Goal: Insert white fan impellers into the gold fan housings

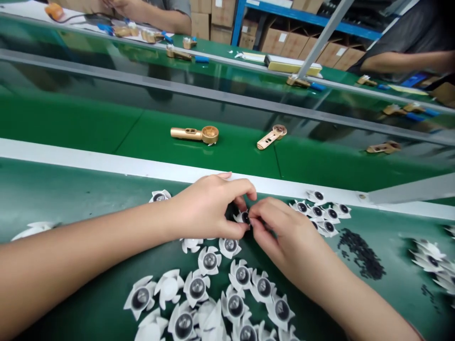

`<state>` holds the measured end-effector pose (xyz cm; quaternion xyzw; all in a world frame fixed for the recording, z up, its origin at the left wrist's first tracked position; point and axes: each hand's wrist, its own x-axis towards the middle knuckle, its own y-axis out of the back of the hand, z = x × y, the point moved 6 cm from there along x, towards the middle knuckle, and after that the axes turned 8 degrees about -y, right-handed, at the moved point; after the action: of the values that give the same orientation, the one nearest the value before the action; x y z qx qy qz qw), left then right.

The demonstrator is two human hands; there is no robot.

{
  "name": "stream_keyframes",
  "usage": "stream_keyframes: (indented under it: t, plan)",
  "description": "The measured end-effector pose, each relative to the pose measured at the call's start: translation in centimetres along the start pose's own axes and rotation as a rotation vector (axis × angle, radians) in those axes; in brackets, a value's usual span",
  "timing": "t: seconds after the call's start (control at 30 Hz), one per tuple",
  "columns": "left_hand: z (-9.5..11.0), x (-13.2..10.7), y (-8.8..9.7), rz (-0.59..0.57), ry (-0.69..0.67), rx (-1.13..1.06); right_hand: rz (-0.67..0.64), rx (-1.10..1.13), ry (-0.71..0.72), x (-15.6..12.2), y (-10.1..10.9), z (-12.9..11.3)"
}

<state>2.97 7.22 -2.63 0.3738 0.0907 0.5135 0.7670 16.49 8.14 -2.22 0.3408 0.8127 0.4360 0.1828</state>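
The left hand [209, 203] has its thumb below and its other fingers curled above a small white fan [241, 217], grasping it just over the desk [71, 189], while the thumb and forefinger of the right hand [284, 227] are pinched together at the dark centre of that fan, on its right side. Whether a tiny piece sits between the right fingers cannot be told, as the tips hide it. Doing this well seems to call for a light, steady grip with the left fingers, low on the blades, so that the thin vanes do not bend and the centre faces the right fingers squarely. The right fingertips would best work straight along the middle of the centre, with gentle, even pressure, since a slanted push could tip the fan or let it slip. Resting both wrists would probably steady things. Many loose fans [209, 260] lie below the left fingers, close enough that a dropped wrist might scatter them. To the right of the right fingers, a group of fans with black centres [317, 211] lies near a patch of black bits [360, 255], both of which the right forearm should clear.
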Motion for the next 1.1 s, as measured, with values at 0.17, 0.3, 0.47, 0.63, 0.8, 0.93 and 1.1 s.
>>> stream_keyframes:
  t: [0.17,0.3,0.47,0.63,0.8,0.93,1.1]
  plan:
    - [0.1,-0.1,0.2,0.037,0.107,-0.194,0.087,0.099,0.071,-0.2,0.9,-0.1]
    - [0.4,-0.1,0.6,0.091,0.143,-0.27,0.132,0.113,0.057,-0.3,1.2,-0.3]
    - [0.6,0.0,0.6,0.131,0.166,-0.309,0.155,0.073,0.108,-0.6,1.4,-0.5]
    - [-0.1,-0.3,0.7,0.237,0.194,-0.414,0.2,-0.116,0.3,-1.9,2.3,-1.1]
    - [0.3,-0.4,1.2,0.313,0.193,-0.537,0.247,0.09,0.206,-2.2,3.5,-0.6]
    - [2.8,0.0,1.9,0.399,0.058,-0.562,0.02,1.126,-0.27,-1.9,1.8,1.3]
    - [3.8,1.2,0.9,0.285,0.045,-0.675,-0.153,1.697,-0.343,-2.9,0.5,1.0]
